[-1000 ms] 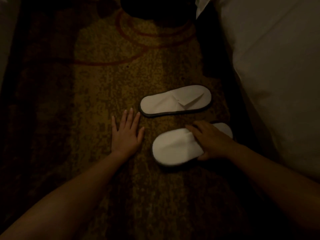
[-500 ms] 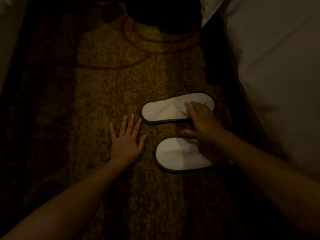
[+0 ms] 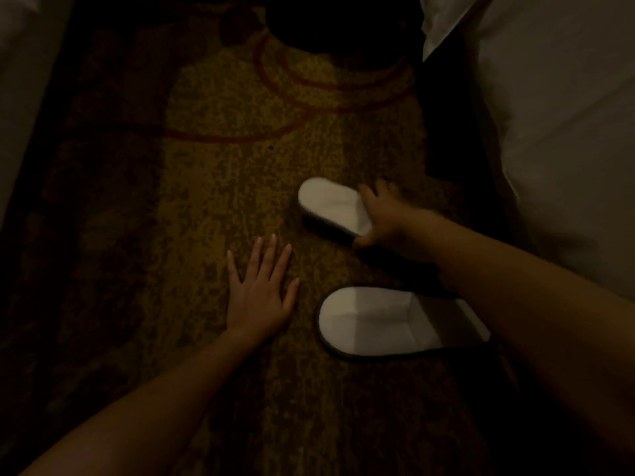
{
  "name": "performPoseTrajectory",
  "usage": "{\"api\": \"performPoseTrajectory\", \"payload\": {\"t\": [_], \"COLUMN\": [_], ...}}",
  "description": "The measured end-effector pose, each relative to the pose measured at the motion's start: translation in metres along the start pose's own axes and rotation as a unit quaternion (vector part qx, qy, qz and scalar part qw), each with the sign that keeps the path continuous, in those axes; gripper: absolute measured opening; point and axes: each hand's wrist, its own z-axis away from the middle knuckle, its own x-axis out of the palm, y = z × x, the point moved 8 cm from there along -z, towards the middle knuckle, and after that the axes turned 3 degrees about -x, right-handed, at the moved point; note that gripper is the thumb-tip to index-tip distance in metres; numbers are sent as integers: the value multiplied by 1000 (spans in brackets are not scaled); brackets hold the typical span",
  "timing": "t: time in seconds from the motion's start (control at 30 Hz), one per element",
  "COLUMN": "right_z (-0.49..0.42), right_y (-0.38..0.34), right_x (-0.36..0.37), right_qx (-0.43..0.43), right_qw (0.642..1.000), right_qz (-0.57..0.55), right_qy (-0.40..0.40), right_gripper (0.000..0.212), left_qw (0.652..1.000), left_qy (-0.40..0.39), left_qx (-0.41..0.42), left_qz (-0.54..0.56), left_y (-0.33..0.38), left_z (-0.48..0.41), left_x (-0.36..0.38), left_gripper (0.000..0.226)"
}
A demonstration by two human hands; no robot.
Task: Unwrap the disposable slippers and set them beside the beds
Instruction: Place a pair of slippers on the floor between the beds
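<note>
Two white disposable slippers lie on the patterned carpet beside the bed point(image 3: 556, 139). The near slipper point(image 3: 371, 321) rests flat, toe to the left, its heel partly hidden under my right forearm. The far slipper point(image 3: 330, 207) is tilted up off the carpet; my right hand point(image 3: 385, 218) grips its heel end, thumb below and fingers over the top. My left hand point(image 3: 261, 290) lies flat on the carpet with fingers spread, left of the near slipper and apart from it.
The white bedding of the bed fills the right side, with a dark gap below its edge. A second pale bed edge point(image 3: 24, 73) shows at the far left. A dark round shape point(image 3: 330, 32) sits at the top of the carpet strip.
My right hand left the near slipper, reached to the far one and took hold of it, lifting and turning it. The left hand stayed flat on the carpet.
</note>
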Motion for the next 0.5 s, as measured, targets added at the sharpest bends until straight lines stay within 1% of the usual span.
{"api": "performPoseTrajectory", "payload": {"t": [0.1,0.2,0.27,0.33,0.37,0.4,0.47,0.5], "right_z": [12,25,27,27,28,29,28,27], "right_y": [21,42,48,45,42,38,32,29], "right_x": [-11,-17,-9,6,13,21,31,33], "right_qx": [90,180,233,267,283,291,298,297], "right_qw": [989,955,917,864,838,823,826,829], "right_qz": [-113,-231,-322,-427,-466,-486,-475,-472], "right_qy": [24,43,22,-6,-19,-31,-49,-48], "right_gripper": [123,123,121,113,109,103,91,89], "left_qw": [1000,1000,1000,1000,1000,1000,1000,1000], "left_qy": [3,2,6,7,7,7,4,3], "left_qx": [0,3,3,2,2,3,3,3], "left_qz": [-3,2,6,4,3,2,3,3], "left_y": [1,1,1,1,1,1,1,1], "left_z": [1,1,1,2,2,2,1,1], "left_x": [-2,-3,-5,-5,-5,-5,-4,-4], "left_gripper": [63,64,63,63,63,63,63,63]}}
